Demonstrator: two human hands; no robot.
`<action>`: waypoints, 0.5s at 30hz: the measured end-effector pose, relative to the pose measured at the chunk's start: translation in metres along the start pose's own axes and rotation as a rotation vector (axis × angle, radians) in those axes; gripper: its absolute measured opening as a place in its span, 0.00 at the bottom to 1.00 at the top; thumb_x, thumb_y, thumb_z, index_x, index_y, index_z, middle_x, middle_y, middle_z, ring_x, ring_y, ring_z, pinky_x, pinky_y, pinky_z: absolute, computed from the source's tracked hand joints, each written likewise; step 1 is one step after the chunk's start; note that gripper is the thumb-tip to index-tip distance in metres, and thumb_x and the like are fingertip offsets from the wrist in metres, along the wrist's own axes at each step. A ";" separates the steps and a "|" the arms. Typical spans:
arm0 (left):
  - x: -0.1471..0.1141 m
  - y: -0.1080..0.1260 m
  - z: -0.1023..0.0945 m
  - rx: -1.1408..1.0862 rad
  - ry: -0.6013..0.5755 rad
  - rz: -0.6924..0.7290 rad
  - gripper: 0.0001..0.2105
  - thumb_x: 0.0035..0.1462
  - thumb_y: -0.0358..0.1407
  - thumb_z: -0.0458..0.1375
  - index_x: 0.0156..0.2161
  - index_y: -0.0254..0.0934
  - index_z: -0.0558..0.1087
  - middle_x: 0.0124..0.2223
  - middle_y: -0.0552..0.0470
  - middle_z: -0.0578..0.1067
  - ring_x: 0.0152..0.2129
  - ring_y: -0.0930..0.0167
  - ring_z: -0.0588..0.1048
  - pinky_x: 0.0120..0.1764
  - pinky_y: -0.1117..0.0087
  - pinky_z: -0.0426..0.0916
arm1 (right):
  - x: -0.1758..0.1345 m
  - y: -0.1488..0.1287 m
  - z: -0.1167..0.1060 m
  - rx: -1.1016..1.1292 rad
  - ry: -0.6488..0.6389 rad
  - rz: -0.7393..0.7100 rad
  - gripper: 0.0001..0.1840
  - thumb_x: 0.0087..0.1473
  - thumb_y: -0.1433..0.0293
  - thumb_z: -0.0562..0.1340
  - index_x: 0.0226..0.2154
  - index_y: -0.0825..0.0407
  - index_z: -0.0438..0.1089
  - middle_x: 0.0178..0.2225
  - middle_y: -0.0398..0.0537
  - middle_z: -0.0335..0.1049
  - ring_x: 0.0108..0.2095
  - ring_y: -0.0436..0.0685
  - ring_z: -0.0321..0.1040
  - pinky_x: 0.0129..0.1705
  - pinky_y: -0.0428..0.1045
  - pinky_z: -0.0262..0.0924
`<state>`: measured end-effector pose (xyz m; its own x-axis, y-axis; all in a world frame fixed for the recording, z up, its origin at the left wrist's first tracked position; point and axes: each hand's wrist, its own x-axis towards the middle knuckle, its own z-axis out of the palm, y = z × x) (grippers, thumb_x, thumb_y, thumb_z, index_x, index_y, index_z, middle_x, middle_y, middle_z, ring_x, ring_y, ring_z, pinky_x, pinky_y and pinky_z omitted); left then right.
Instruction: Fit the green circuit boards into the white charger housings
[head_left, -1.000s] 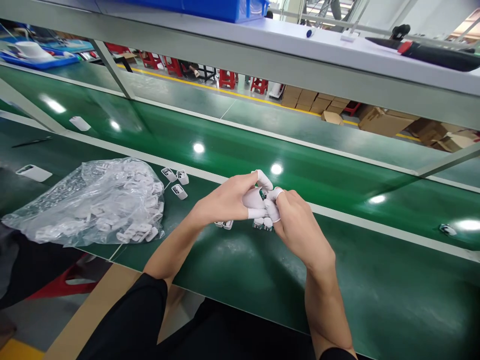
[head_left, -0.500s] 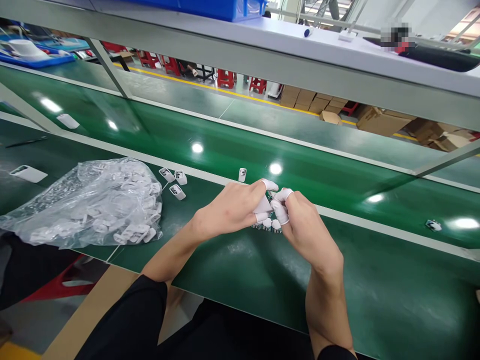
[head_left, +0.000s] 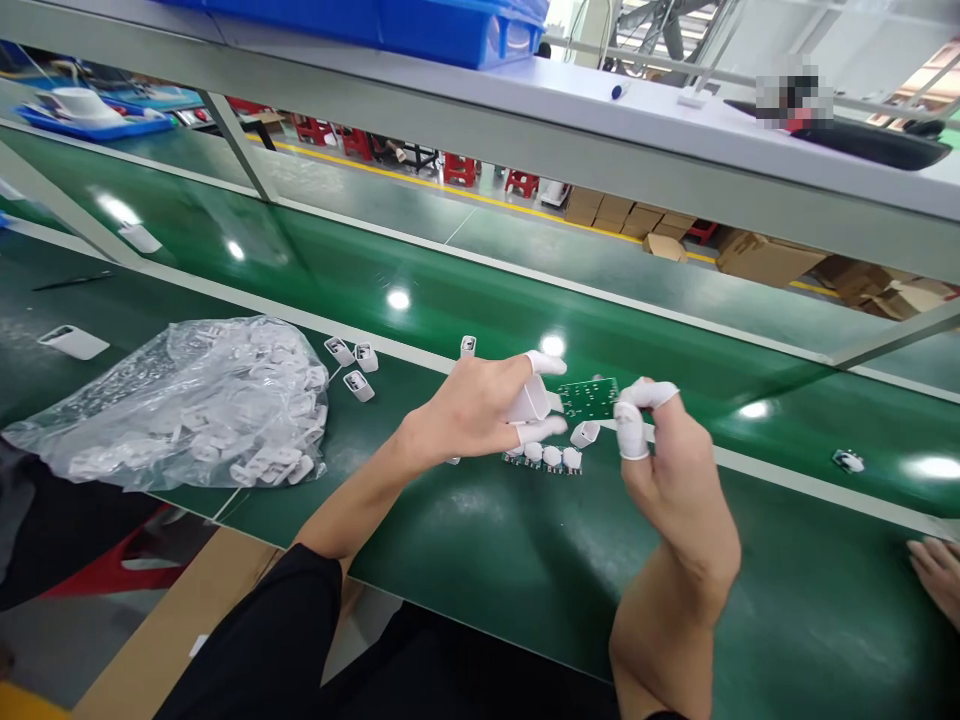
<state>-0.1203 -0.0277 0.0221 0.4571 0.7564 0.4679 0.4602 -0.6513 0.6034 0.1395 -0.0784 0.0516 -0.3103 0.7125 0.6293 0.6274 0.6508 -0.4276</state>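
Note:
My left hand (head_left: 480, 405), with white finger cots on its tips, is closed around a small white plastic casing (head_left: 531, 400); the thumb and one finger reach out past it. Between my hands is a green circuit board (head_left: 591, 398), pinched at its right edge by the cotted fingers of my right hand (head_left: 667, 440). The board's left end is close to the casing's mouth; whether they touch I cannot tell. Just below, a strip of small boards with round white parts (head_left: 544, 458) lies on the green work surface (head_left: 480, 560), beside another white casing (head_left: 585, 433).
A clear plastic bag of white parts (head_left: 217, 400) lies at left, with several white casings (head_left: 358, 385) beside it. One small part (head_left: 847, 460) sits at far right. Another person's hand (head_left: 937, 570) rests at the right edge. A shelf with a blue bin (head_left: 450, 35) spans above.
My right hand has moved right and the circuit board now shows plainly between my hands. My left hand's fingers have spread somewhat. Another person's hand has come into view at right.

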 end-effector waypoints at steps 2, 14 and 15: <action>0.002 0.000 0.010 -0.046 0.035 0.056 0.22 0.57 0.42 0.72 0.56 0.41 0.80 0.34 0.52 0.82 0.27 0.68 0.75 0.33 0.69 0.59 | -0.001 -0.003 0.006 0.030 -0.041 0.001 0.06 0.76 0.72 0.58 0.43 0.45 0.64 0.36 0.42 0.68 0.31 0.52 0.64 0.34 0.50 0.62; -0.003 -0.013 0.035 -0.578 0.032 0.118 0.23 0.44 0.47 0.82 0.44 0.43 0.84 0.27 0.57 0.73 0.21 0.72 0.68 0.29 0.68 0.62 | -0.001 -0.002 0.015 0.496 0.057 -0.033 0.30 0.63 0.62 0.75 0.64 0.41 0.68 0.42 0.47 0.68 0.38 0.59 0.68 0.38 0.57 0.72; -0.004 -0.012 0.037 -0.622 0.008 0.120 0.22 0.46 0.47 0.82 0.44 0.43 0.84 0.28 0.55 0.75 0.22 0.72 0.70 0.30 0.67 0.65 | 0.000 -0.002 0.016 0.506 0.026 -0.032 0.33 0.63 0.61 0.75 0.66 0.40 0.69 0.44 0.49 0.69 0.41 0.61 0.70 0.38 0.58 0.73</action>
<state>-0.0993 -0.0253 -0.0104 0.4710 0.6821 0.5594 -0.1236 -0.5768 0.8075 0.1270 -0.0756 0.0421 -0.3015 0.6878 0.6604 0.1908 0.7221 -0.6649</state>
